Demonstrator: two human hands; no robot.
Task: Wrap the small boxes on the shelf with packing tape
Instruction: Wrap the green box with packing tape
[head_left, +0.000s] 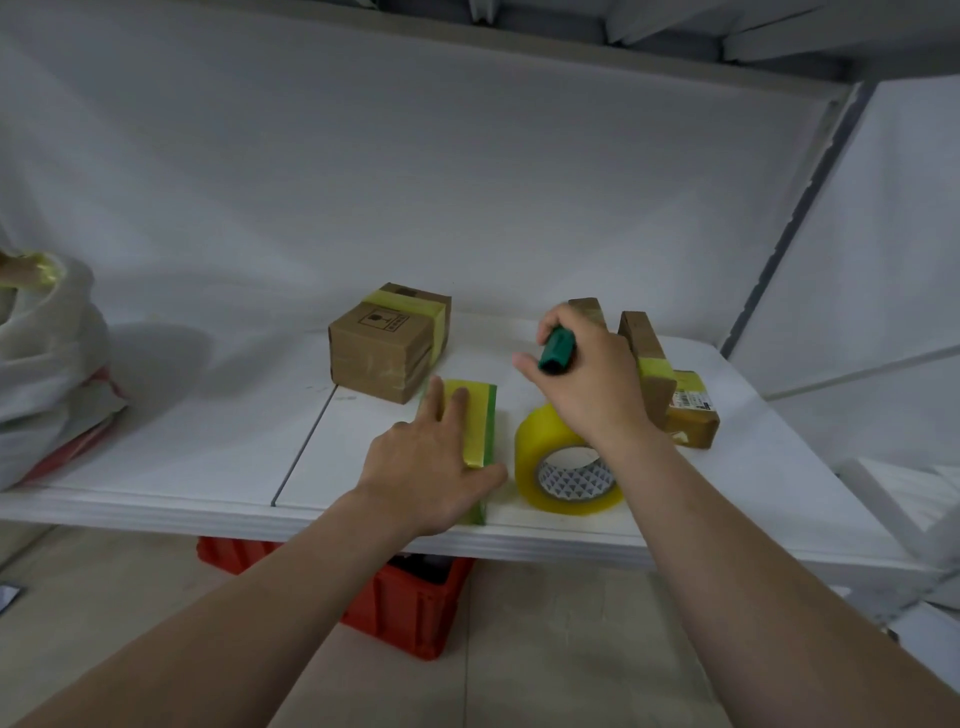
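Note:
A flat green box (480, 415) banded with yellow tape lies near the front edge of the white shelf (208, 441). My left hand (431, 457) rests flat on its top, fingers straight. Just right of it a roll of yellow packing tape (540, 467) stands on its edge. Above the roll my right hand (587, 374) grips a green cutter (557, 352); its blade end is hidden. A taped brown cardboard box (387, 345) sits behind the green box. More brown boxes (675, 395) with yellow tape lean together at the right, partly hidden by my right hand.
A white plastic bag (41, 364) with something red under it fills the shelf's left end. A red crate (410, 603) stands on the floor below the shelf. A grey upright post (795, 208) slants at the right, and another shelf runs overhead.

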